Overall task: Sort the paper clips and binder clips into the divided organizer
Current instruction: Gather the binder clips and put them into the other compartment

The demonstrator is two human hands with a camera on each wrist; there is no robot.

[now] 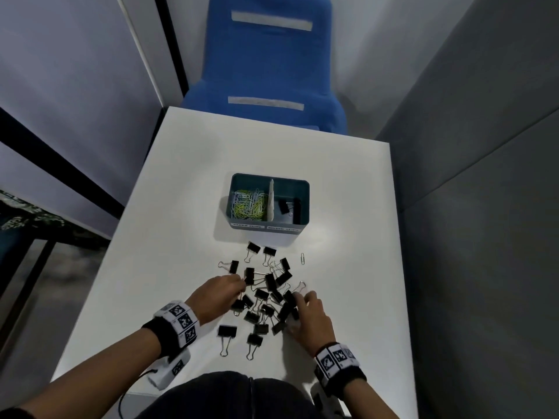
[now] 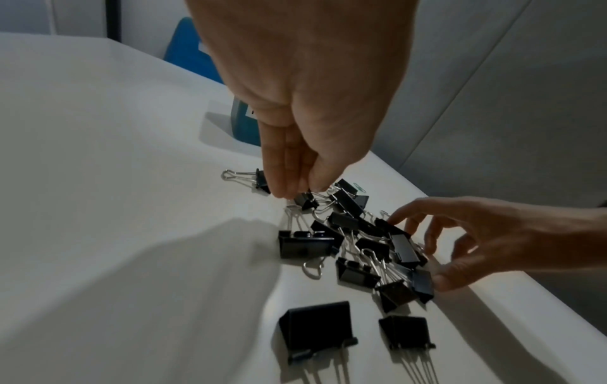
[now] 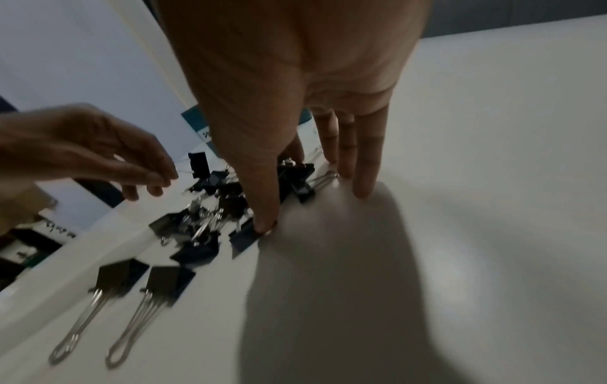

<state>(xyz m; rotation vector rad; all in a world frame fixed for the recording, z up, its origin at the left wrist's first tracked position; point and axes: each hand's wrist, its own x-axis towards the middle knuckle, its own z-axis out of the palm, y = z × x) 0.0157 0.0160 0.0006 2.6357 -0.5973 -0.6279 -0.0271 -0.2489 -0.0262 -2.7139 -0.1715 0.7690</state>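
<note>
A white surface [image 1: 181, 207] stands between grey partitions, a blue chair [image 1: 266, 71] behind it. Binder clips [image 1: 263, 300] lie scattered before the organizer [image 1: 299, 207]. Left hand [image 1: 219, 293] pinches one clip's wire; right hand [image 1: 311, 319], fingers straight, presses the pile.

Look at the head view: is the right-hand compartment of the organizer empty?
No, a few black binder clips already lie in the right compartment of the organizer, beside the white divider.
</note>
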